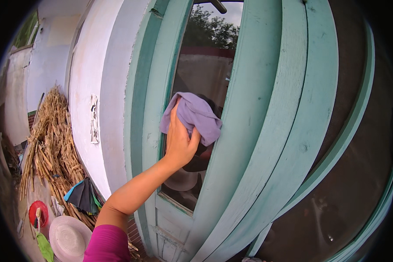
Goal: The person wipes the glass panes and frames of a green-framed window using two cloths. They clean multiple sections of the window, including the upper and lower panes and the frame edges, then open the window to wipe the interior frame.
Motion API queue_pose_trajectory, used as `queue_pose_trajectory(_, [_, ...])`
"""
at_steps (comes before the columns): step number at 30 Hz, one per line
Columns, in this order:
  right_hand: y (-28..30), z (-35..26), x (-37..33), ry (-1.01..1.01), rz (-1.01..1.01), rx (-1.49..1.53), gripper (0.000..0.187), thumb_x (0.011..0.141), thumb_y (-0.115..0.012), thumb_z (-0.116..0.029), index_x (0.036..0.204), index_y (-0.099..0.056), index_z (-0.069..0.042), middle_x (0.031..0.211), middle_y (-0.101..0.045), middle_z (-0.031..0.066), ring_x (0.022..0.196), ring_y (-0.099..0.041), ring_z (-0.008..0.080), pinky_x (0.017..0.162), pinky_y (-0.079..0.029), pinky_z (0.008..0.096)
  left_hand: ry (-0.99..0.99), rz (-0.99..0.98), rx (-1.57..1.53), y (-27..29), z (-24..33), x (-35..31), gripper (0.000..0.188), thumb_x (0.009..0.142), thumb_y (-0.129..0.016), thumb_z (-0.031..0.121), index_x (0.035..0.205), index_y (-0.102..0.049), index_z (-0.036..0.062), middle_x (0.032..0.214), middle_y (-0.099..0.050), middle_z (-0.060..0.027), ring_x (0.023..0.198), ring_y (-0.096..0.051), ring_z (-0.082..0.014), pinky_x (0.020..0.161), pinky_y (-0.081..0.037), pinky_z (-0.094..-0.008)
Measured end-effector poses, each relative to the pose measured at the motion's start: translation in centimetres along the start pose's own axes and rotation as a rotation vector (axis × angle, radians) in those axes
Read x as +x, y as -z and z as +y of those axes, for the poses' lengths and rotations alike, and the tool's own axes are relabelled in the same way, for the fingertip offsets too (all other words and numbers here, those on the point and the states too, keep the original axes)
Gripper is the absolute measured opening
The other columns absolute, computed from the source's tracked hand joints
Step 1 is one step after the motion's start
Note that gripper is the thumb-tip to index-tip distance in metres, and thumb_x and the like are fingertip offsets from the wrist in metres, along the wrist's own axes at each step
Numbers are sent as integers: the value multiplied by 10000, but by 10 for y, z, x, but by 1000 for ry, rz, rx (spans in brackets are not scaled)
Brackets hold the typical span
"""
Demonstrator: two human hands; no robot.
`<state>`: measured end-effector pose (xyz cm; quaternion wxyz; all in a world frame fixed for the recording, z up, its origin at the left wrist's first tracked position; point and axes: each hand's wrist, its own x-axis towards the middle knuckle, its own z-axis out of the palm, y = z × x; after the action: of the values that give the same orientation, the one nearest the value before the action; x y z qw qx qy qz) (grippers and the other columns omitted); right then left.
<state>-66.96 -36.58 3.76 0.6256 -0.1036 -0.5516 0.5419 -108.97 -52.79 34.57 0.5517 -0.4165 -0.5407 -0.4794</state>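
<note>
My left hand (pixel 181 142) is raised and closed on a crumpled purple cloth (pixel 195 114). It presses the cloth against a narrow glass pane (pixel 205 72) set in a pale green wooden door panel (pixel 249 100). Cloth covers the fingertips, while the thumb shows along its lower right side. The bundle spans nearly the pane's full width and overlaps the wooden edges. Trees, sky and dark shapes are reflected in the glass. My right hand is out of sight.
Left of the door is a white wall (pixel 111 56). Bundled dry stalks (pixel 59 144) lean further left. Below them are a folded dark umbrella (pixel 84 197), a red round container (pixel 34 212) and a pale brimmed hat (pixel 69 238). A dark pane (pixel 323 214) fills the lower right.
</note>
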Motion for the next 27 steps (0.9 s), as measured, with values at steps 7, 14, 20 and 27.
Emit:
queue_pose_trajectory(7, [-2, 10, 5, -15, 74, -30, 819, 963, -711, -595, 1375, -537, 91, 1258, -660, 247, 1155, -666, 353, 1040, -540, 493, -166, -48, 204, -30, -29, 288, 515, 995, -471, 182, 1472, -468, -13, 1566, -472, -226, 1463, -418, -445, 1226, -299, -575])
queue_pose_trajectory(14, [-17, -6, 15, -5, 82, -57, 645, 998, -647, -506, 1328, -603, 47, 1230, -679, 202, 1090, -674, 312, 971, -549, 448, -359, 7, 247, -45, -35, 328, 520, 989, -438, 275, 1374, -547, -57, 1395, -562, -305, 1324, -526, -481, 1106, -429, -563])
queue_pose_trajectory(20, [-26, -26, 29, -18, 109, -165, 455, 1046, -574, -384, 1275, -676, -4, 1198, -701, 150, 1011, -685, 266, 889, -559, 396, -197, -256, 110, 14, -16, 6, 656, 866, -582, 40, 1472, -418, -147, 1607, -364, -337, 1560, -266, -472, 1272, -177, -601])
queue_pose_trajectory(27, [-13, 3, 30, 32, -38, -57, 719, 1002, -633, -578, 1317, -603, 68, 1187, -687, 202, 1074, -681, 298, 978, -555, 427, 26, -645, 185, 79, -15, -236, 647, 837, -669, 80, 1426, -488, -118, 1537, -414, -344, 1527, -266, -547, 1263, -181, -640])
